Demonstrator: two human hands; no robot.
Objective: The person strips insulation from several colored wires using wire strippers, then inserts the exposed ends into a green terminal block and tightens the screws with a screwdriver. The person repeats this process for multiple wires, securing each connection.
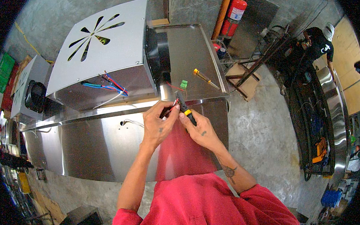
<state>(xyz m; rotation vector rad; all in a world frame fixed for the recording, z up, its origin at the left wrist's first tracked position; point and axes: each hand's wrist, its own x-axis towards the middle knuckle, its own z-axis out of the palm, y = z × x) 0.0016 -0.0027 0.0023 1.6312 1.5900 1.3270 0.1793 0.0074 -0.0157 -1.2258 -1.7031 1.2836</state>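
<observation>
My right hand [198,130] is closed around the black and yellow handles of a pair of pliers [187,111], whose dark jaws point away from me. Close beside it, my left hand [158,121] pinches a thin reddish wire [174,106] at the jaws. Whether the jaws grip the wire is too small to tell. Just beyond my hands, a green terminal block [184,84] and a short red wire [174,87] lie on the stainless steel surface [185,51]. A yellow-handled screwdriver [206,78] rests to their right.
A large metal box [103,39] with petal-shaped cutouts stands at the far left, blue and red wires [112,86] coming from its front. A white cable [132,122] emerges from the steel front panel. Fire extinguishers [237,8] stand at the back; another person [317,44] is at right.
</observation>
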